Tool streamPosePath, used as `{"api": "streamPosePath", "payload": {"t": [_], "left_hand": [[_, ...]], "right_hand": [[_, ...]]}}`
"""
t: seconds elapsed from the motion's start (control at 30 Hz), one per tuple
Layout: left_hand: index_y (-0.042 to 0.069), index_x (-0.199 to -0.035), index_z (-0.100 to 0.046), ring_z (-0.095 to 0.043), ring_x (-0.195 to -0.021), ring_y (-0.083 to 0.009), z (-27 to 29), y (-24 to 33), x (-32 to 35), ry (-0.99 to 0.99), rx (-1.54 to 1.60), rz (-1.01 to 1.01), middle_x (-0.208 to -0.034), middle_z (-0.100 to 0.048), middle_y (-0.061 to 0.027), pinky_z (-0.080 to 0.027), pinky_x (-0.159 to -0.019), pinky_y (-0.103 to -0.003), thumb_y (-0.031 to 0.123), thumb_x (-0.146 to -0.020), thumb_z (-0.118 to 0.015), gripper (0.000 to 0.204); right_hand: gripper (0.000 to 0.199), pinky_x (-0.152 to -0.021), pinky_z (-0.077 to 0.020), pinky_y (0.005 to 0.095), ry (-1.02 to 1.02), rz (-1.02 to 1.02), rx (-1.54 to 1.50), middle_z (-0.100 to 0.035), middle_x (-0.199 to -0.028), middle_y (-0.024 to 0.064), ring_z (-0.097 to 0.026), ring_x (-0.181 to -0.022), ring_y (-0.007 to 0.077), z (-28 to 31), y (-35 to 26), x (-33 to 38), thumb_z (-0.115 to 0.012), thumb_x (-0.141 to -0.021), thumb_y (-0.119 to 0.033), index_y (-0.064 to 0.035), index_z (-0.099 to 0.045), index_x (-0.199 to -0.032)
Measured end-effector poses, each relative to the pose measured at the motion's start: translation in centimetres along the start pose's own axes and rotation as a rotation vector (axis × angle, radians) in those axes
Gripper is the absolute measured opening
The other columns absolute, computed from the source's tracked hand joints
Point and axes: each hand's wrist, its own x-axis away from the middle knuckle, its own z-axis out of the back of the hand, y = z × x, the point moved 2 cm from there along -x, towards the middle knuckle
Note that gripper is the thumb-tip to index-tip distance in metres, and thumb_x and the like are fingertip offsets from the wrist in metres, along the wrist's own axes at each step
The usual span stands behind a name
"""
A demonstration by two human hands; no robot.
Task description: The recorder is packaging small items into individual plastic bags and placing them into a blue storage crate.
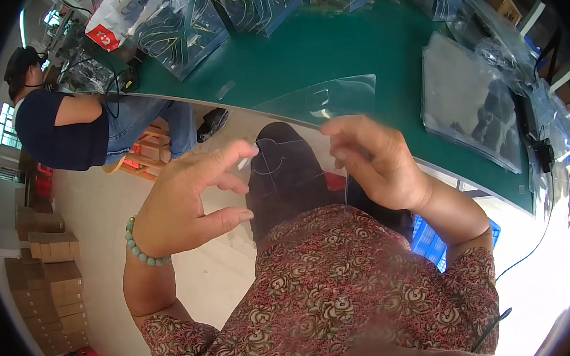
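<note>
A thin clear plastic sheet (298, 172) hangs between my hands, above my lap; light glints trace its faint lines and edges. My right hand (384, 164) is closed in a pinch on the sheet's right edge. On the other side my left hand (197, 194), with a beaded bracelet at the wrist, has its thumb and fingers spread apart. Its fingertips are near the sheet's left side; whether they touch it is hard to see. Another clear plastic piece (352, 94) lies at the green table's near edge, just beyond my right hand.
The green table (277, 63) holds a stack of clear plastic sheets (468, 102) at right and bagged cables (186, 36) along the far side. At left a co-worker (63, 127) sits on a wooden stool. Cardboard boxes (58, 283) and a blue crate (428, 244) stand lower down.
</note>
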Motion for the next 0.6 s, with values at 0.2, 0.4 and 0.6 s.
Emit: {"api": "streamPosePath", "payload": {"t": [0.2, 0.4, 0.6], "left_hand": [[0.005, -0.126, -0.053, -0.057, -0.074, -0.0099, -0.7, -2.3, 0.3, -0.101, 0.187, 0.42, -0.096, -0.071, -0.0054, -0.047, -0.068, -0.026, 0.0, -0.074, -0.072, 0.056], [0.006, -0.114, -0.06, -0.055, -0.066, -0.0109, -2.2, -4.8, 0.7, 0.002, 0.079, 0.139, -0.098, -0.069, -0.006, -0.046, -0.061, -0.024, 0.0, -0.078, -0.072, 0.039], [0.008, -0.102, -0.066, -0.057, -0.075, -0.018, -4.0, -3.0, -0.7, 0.066, -0.114, -0.003, -0.103, -0.067, -0.007, -0.047, -0.071, -0.031, 0.005, -0.074, -0.077, 0.03]], "right_hand": [[0.022, -0.068, -0.0521, 0.0266, 0.084, 0.039, 0.066, -0.055, -0.121, 0.0204, -0.063, -0.083, 0.0169, 1.0, 1.0, 2.0, -0.063, -0.084, 0.011, -0.0013, -0.059, -0.101], [0.04, -0.075, -0.0535, 0.039, -0.05, 0.085, 0.399, -0.049, -0.131, 0.0211, -0.061, -0.098, 0.0299, 1.4, -0.5, 3.2, -0.081, -0.075, -0.006, -0.0028, -0.064, -0.111], [0.039, -0.075, -0.0499, 0.0423, -0.121, 0.068, 0.446, -0.059, -0.104, 0.0146, -0.059, -0.091, 0.0341, 1.1, 0.6, 3.7, -0.081, -0.073, -0.01, -0.0023, -0.066, -0.108]]}}
